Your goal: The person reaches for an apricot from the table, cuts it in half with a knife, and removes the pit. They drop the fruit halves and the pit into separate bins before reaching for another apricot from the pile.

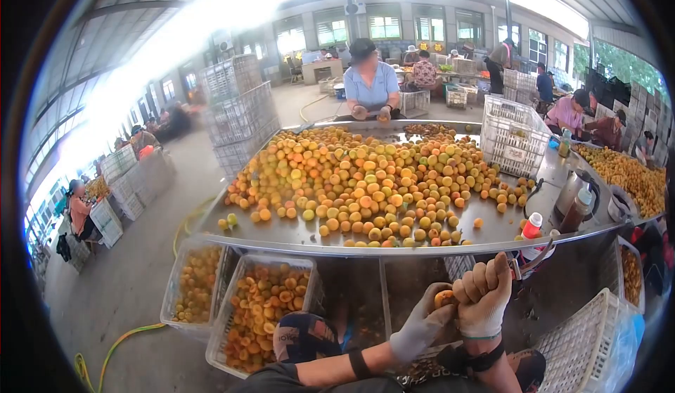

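My left hand [422,324], in a pale glove, holds an orange apricot [444,299] between thumb and fingers, below the table's near edge. My right hand [482,298], also gloved, is closed beside the apricot, touching or nearly touching it. A thin curved tool [540,255] seems to stick out past the right fist; its handle is hidden. Beyond both hands, a large heap of apricots [365,182] lies on the metal table [281,235].
Crates of halved apricots [267,308] and other fruit stand below left. An empty white crate [583,337] leans at lower right. Bottles [576,210] and a stacked crate [513,136] are on the table. A co-worker [371,80] sits opposite; a hose [112,351] crosses the floor.
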`<control>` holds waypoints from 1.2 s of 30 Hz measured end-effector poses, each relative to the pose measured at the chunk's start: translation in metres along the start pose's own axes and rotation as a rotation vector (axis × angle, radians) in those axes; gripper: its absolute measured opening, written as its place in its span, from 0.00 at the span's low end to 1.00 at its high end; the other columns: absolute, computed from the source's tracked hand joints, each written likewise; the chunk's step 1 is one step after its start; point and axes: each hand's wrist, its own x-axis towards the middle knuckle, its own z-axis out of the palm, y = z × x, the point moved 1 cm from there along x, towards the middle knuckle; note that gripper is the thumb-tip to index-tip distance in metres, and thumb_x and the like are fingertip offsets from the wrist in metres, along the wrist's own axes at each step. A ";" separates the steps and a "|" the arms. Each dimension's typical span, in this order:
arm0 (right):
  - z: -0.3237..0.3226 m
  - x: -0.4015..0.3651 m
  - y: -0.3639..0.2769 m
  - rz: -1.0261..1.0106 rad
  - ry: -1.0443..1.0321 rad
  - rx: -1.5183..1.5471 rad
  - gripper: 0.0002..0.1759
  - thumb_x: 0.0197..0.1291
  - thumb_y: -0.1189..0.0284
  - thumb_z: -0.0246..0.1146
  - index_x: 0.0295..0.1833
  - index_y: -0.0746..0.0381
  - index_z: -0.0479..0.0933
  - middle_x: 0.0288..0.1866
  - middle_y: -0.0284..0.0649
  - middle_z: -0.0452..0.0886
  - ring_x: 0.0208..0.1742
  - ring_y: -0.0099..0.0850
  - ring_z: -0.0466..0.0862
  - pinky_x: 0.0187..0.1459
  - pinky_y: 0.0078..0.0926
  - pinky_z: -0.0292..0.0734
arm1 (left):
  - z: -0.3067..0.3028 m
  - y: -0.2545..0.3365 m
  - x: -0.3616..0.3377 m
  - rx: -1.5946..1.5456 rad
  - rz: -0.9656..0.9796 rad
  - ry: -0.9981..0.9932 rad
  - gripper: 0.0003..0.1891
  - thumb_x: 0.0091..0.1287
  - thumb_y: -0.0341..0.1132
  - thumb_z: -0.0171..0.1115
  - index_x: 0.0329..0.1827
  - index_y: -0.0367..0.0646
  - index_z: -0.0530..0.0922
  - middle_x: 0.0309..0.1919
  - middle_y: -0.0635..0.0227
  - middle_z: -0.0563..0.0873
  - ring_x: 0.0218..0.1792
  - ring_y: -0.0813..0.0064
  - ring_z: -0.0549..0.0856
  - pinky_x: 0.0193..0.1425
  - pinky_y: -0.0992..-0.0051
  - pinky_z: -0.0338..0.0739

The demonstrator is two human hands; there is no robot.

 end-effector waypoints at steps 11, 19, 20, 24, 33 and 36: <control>-0.047 0.020 -0.001 0.247 0.268 0.034 0.32 0.72 0.53 0.58 0.17 0.48 0.53 0.13 0.23 0.49 0.13 0.20 0.48 0.17 0.24 0.43 | -0.032 -0.027 0.036 1.203 0.006 -0.075 0.22 0.61 0.37 0.67 0.55 0.42 0.70 0.42 0.45 0.83 0.47 0.43 0.84 0.48 0.54 0.79; -0.034 -0.008 -0.023 -0.015 -0.176 -1.047 0.10 0.65 0.73 0.65 0.49 0.65 0.79 0.24 0.22 0.72 0.23 0.18 0.72 0.26 0.22 0.70 | -0.021 0.017 0.035 0.069 -0.544 0.356 0.24 0.74 0.61 0.53 0.48 0.49 0.80 0.33 0.75 0.82 0.31 0.83 0.80 0.28 0.82 0.73; -0.043 -0.011 -0.018 0.008 -0.231 -1.171 0.10 0.64 0.74 0.65 0.50 0.64 0.79 0.24 0.27 0.75 0.24 0.23 0.75 0.28 0.25 0.72 | -0.019 0.019 0.026 0.055 -0.568 0.357 0.24 0.74 0.61 0.53 0.48 0.49 0.80 0.33 0.75 0.82 0.31 0.83 0.80 0.28 0.82 0.73; -0.050 -0.019 0.001 -0.239 -0.402 -1.431 0.09 0.62 0.78 0.64 0.48 0.59 0.80 0.27 0.43 0.79 0.28 0.38 0.82 0.32 0.30 0.75 | -0.013 0.029 0.011 0.014 -0.424 0.160 0.27 0.73 0.66 0.50 0.50 0.50 0.79 0.38 0.74 0.83 0.34 0.83 0.81 0.28 0.80 0.72; -0.034 -0.029 0.034 -0.445 -0.541 -1.527 0.11 0.58 0.84 0.62 0.45 0.61 0.77 0.27 0.45 0.80 0.29 0.42 0.85 0.32 0.31 0.78 | -0.052 0.023 -0.020 -0.115 -0.382 0.143 0.12 0.74 0.44 0.59 0.47 0.46 0.81 0.34 0.74 0.82 0.31 0.81 0.81 0.30 0.82 0.74; -0.010 -0.036 0.039 -0.244 -0.598 -1.499 0.16 0.59 0.87 0.58 0.51 0.62 0.76 0.28 0.42 0.83 0.29 0.29 0.85 0.33 0.26 0.78 | -0.056 0.015 -0.023 0.235 -0.101 0.184 0.13 0.77 0.40 0.58 0.55 0.42 0.79 0.38 0.77 0.81 0.37 0.85 0.77 0.40 0.83 0.73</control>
